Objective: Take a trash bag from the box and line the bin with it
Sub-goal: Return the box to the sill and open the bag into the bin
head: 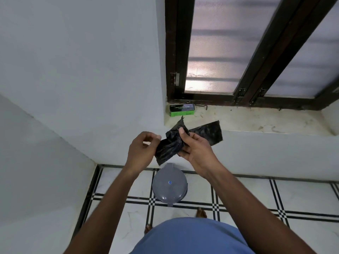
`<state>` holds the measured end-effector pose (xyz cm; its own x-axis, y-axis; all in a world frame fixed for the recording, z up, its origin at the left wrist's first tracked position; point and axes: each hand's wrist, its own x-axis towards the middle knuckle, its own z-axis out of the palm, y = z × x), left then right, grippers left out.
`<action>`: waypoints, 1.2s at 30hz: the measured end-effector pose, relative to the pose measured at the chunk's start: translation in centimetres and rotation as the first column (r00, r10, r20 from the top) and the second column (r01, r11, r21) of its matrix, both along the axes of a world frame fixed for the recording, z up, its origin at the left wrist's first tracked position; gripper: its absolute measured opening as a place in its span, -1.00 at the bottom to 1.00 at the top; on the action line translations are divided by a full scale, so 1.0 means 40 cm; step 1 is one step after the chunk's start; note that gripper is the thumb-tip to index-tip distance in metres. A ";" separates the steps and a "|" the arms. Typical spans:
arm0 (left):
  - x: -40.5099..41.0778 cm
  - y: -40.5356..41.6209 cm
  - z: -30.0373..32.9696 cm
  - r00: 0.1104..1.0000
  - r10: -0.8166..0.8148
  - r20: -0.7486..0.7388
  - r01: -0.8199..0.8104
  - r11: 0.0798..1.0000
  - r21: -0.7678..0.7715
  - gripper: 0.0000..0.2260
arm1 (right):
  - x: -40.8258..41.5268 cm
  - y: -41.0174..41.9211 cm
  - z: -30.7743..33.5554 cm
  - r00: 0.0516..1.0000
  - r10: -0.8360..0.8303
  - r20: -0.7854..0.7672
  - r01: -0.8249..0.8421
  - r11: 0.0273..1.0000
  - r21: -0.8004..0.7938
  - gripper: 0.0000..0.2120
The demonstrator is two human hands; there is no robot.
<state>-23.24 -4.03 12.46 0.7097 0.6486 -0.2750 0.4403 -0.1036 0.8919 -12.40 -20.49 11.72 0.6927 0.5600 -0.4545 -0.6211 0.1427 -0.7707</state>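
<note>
One grey bin (169,184) stands on the tiled floor (238,202) below the hands, its lid shut. Above it the left hand (142,151) pinches one end of a single black trash bag (172,143) while the right hand (195,149) grips its bunched middle, so the unfolding step seems in hand; next, I judge, find the bag's mouth and lift the lid. One green box (181,110) sits in the sill's (256,121) far left corner.

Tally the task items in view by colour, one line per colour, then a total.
Black: 1, the trash bag, held in both hands
Green: 1, the box on the sill
Grey: 1, the bin, lid closed
Total: 3
</note>
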 end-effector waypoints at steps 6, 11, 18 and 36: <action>0.007 -0.017 0.051 0.939 -0.329 0.097 0.339 0.934 -0.114 -0.82 | 0.006 0.011 -0.002 0.998 0.064 0.014 -0.064 0.998 0.001 -0.47; 0.000 0.022 0.015 0.979 0.048 0.198 0.088 0.776 -0.624 -0.84 | 0.023 -0.015 0.007 0.998 0.041 -0.052 -0.043 0.999 -0.031 -0.41; -0.005 0.023 -0.003 0.939 0.296 0.174 -0.014 0.539 -0.842 -0.73 | 0.041 -0.023 0.002 0.993 -0.044 -0.109 0.040 0.998 -0.042 -0.51; -0.006 0.032 -0.012 0.986 0.169 -0.012 -0.157 0.887 -0.434 -0.77 | -0.001 -0.038 -0.015 0.704 0.206 0.680 0.383 0.696 -0.607 -0.51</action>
